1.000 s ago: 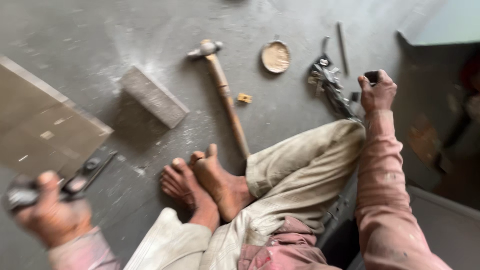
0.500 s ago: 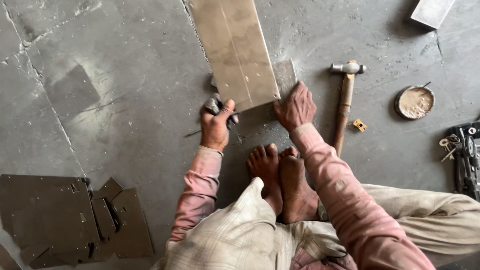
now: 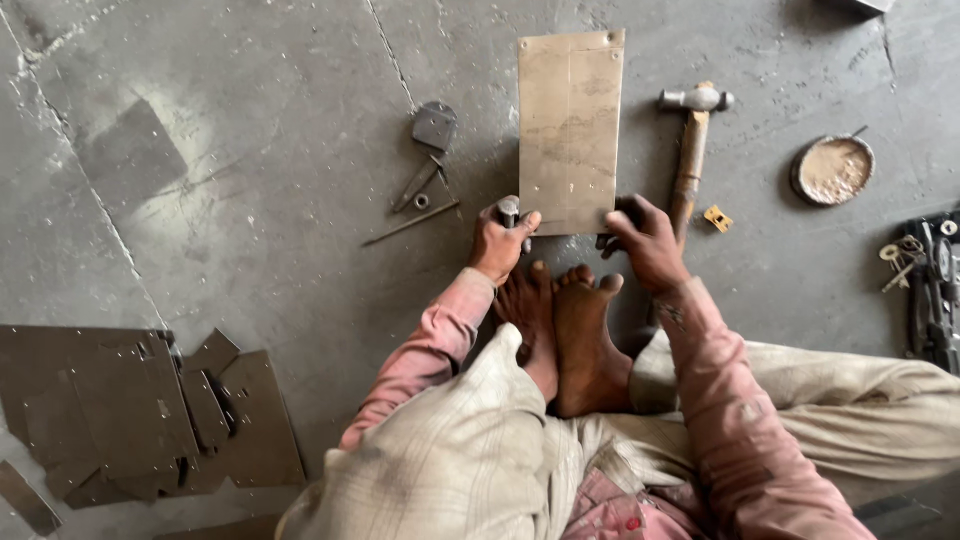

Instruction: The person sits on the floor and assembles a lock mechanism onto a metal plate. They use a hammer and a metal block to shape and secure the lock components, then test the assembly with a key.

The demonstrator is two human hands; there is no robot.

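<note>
Both hands gripping metal sheet, seemingly flat

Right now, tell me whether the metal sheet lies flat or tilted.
Flat: the metal sheet lies on the floor, both hands at its near edge.

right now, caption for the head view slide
Seated person's left hand and right hand steady a metal sheet on the floor beside a hammer.

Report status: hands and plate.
Left hand gripping small metal tool, touching metal plate. Right hand on plate's near corner. Hammer beside it.
</note>
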